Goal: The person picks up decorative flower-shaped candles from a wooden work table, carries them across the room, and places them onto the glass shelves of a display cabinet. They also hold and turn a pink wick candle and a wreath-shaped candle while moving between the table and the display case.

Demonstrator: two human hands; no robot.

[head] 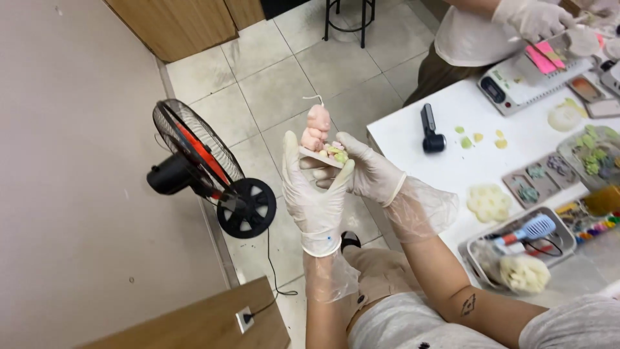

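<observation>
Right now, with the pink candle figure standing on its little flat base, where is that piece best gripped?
Probably by the flat base, from below and the sides, as the left hand and right hand do. The pink candle figure stands upright with a thin wick on top, beside small decorations, likely fragile.

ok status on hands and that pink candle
Left hand grips the candle base from below. Right hand steadies it beside. Held over floor, clear of table.
</observation>
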